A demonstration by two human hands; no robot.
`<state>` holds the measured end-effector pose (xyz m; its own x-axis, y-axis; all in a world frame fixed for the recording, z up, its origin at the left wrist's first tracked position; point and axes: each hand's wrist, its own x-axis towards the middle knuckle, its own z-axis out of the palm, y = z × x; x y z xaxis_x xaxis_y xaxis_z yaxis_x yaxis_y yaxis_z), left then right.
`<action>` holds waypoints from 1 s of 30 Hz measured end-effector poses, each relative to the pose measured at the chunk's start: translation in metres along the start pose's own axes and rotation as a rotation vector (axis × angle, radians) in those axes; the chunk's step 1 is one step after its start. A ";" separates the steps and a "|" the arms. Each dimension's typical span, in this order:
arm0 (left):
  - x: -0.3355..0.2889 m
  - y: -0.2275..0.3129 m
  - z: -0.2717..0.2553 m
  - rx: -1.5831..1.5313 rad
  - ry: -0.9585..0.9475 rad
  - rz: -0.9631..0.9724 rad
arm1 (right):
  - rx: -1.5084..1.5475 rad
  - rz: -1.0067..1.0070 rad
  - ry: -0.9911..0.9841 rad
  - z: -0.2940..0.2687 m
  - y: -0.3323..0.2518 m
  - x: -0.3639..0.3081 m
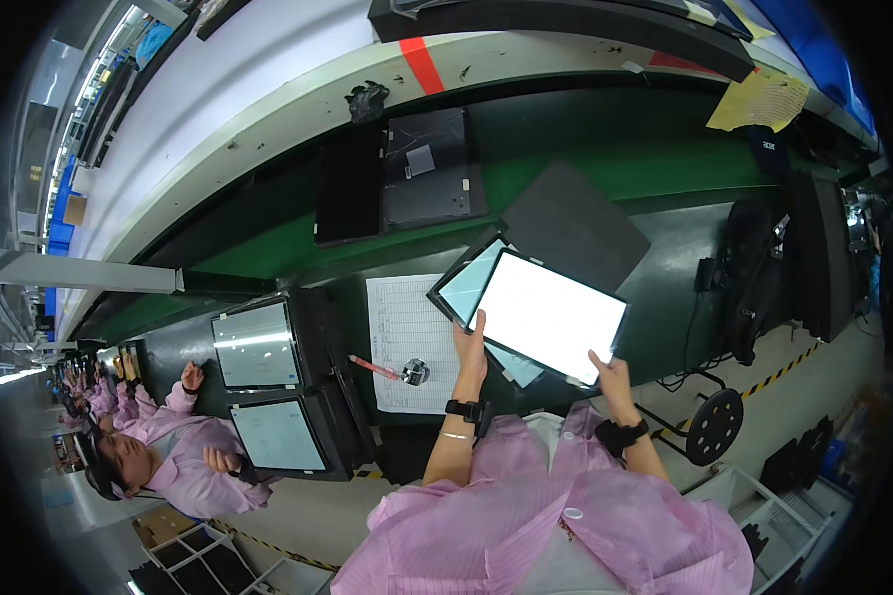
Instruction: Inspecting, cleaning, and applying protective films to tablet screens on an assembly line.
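A tablet point(554, 315) with a brightly lit white screen is held tilted in front of me. My left hand point(470, 349) grips its left edge, thumb on the front. At its lower right corner my right hand point(614, 383) is closed on the edge. Beneath it, partly covered, lies a pale blue panel point(471, 283) with a dark border. A dark grey sheet point(575, 226) lies just behind the tablet. Left of my left hand is a printed table form point(404, 327), on which rest a red and white pen point(374, 368) and a small shiny object point(415, 372) I cannot make out.
Two pale-screened tablets point(278, 434) lie on black stacked trays to the left, beside a co-worker point(184, 451) in pink. Dark flat devices point(429, 169) lie on the green conveyor belt point(516, 139). A black bag point(749, 263) and cables sit right; a round stool point(714, 426) stands below.
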<state>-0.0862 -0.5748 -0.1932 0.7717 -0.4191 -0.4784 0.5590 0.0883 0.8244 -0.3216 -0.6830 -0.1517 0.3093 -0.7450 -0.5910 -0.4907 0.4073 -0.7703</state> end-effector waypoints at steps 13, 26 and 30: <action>-0.010 0.034 -0.060 0.120 0.185 0.024 | 0.750 0.049 -0.023 0.013 -0.065 0.078; -0.065 0.045 -0.070 0.036 0.185 0.018 | -0.869 -0.671 0.287 -0.026 -0.095 0.197; -0.086 0.071 -0.058 0.073 0.157 0.095 | -0.742 -0.654 0.394 -0.015 -0.047 0.153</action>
<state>-0.0955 -0.4804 -0.1107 0.8610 -0.2653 -0.4339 0.4623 0.0528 0.8851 -0.2633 -0.8247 -0.2022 0.4721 -0.8750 0.1070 -0.7394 -0.4591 -0.4924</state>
